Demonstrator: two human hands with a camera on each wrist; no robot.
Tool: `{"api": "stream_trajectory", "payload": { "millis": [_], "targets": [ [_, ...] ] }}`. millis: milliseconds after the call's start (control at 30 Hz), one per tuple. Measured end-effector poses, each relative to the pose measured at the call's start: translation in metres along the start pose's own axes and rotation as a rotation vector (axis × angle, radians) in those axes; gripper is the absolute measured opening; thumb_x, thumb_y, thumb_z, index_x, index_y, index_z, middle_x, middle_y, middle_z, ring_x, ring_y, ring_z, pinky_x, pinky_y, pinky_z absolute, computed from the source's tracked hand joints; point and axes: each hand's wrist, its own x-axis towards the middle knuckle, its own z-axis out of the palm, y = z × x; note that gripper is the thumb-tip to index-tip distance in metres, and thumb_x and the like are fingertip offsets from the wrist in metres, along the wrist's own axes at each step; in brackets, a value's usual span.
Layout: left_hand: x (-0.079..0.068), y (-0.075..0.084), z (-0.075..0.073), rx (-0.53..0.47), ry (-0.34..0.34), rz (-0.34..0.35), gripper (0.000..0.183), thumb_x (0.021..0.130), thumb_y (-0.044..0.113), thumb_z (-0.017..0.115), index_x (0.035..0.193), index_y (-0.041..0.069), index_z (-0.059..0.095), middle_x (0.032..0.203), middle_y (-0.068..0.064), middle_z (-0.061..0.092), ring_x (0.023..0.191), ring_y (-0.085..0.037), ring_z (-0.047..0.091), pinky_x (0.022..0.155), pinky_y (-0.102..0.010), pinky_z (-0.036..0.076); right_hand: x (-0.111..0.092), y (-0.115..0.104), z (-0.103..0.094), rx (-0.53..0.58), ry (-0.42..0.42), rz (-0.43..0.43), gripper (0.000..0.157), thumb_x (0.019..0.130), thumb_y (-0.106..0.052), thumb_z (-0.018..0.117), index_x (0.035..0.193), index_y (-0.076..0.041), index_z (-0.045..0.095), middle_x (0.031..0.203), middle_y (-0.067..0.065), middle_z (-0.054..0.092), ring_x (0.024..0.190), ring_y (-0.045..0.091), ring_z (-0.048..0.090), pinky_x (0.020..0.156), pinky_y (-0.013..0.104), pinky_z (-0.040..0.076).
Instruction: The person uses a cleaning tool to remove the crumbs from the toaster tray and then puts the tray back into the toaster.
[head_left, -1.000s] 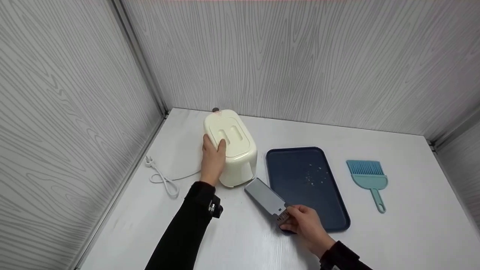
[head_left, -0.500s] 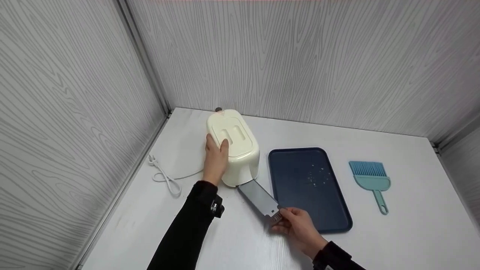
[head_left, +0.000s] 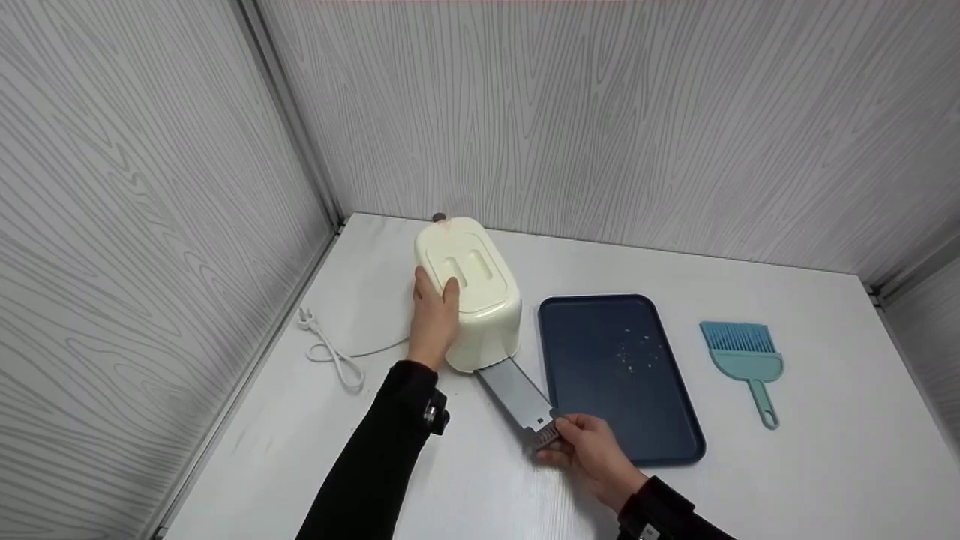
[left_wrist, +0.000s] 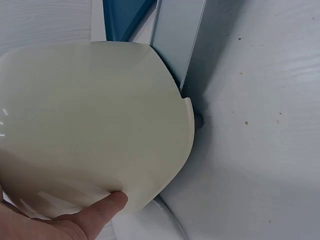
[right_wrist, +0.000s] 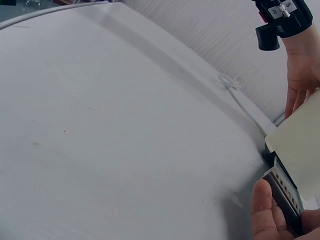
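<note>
A cream toaster [head_left: 491,334] with two slots under its lid stands toward the back left. My left hand [head_left: 433,319] holds its left side, thumb up by the top edge; in the left wrist view a finger [left_wrist: 107,210] lies along the cream wall. With thumb and fingers, my right hand [head_left: 596,454] pinches the dark ridged end of a flat grey crumb tray [head_left: 517,394]. The far end of the crumb tray goes in under the toaster's near lower edge and is hidden there. In the right wrist view the ridged handle [right_wrist: 287,197] shows between thumb and fingers.
Right of the crumb tray lies a dark blue serving tray [head_left: 600,390] with scattered crumbs [head_left: 634,351] on it. A teal brush and dustpan set [head_left: 745,364] lies farther right. The toaster's white cord [head_left: 341,367] and plug are at left. Grey wood-grain walls [head_left: 562,112] enclose the table.
My right hand has moved left with the crumb tray, whose far end went from beside the toaster to under its lower edge. My left hand stays on the toaster.
</note>
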Motion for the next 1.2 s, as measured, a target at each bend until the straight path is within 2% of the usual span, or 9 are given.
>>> {"api": "stream_trajectory", "payload": {
  "millis": [433,633,833,1200],
  "targets": [
    [0.004,0.002,0.002,0.02,-0.007,-0.046,0.079,0.111,0.046,0.035,0.165,0.009,-0.009,0.172,-0.02,0.004,0.157,-0.034,0.017,0.127,-0.043,0.02,0.004,-0.003,0.016,-0.029,0.047,0.014,0.029,0.111,-0.002,0.038,0.132,0.017,0.043,0.103,0.019,0.067,0.083,0.019,0.07,0.083,0.037,0.062],
    [0.003,0.001,0.002,0.019,-0.006,-0.033,0.078,0.111,0.044,0.034,0.165,0.007,-0.008,0.171,-0.021,0.004,0.157,-0.034,0.017,0.126,-0.043,0.021,0.007,-0.003,0.023,-0.018,0.046,0.017,0.028,0.111,-0.001,0.037,0.131,0.018,0.043,0.103,0.02,0.067,0.082,0.02,0.07,0.082,0.037,0.062],
    [0.002,0.0,0.001,0.02,-0.01,-0.029,0.077,0.111,0.045,0.032,0.165,0.008,-0.008,0.172,-0.02,0.004,0.155,-0.034,0.021,0.125,-0.044,0.025,0.009,-0.002,0.031,-0.015,0.053,0.009,0.034,0.111,0.0,0.037,0.138,0.02,0.038,0.108,0.025,0.068,0.085,0.021,0.072,0.083,0.038,0.062],
    [0.003,-0.001,0.003,0.012,-0.005,-0.047,0.078,0.111,0.046,0.033,0.165,0.009,-0.008,0.172,-0.02,0.004,0.156,-0.034,0.018,0.126,-0.044,0.022,0.019,0.0,0.039,-0.028,0.069,-0.008,0.038,0.111,-0.001,0.036,0.141,0.022,0.032,0.113,0.032,0.066,0.086,0.025,0.074,0.086,0.039,0.062]
  ]
}}
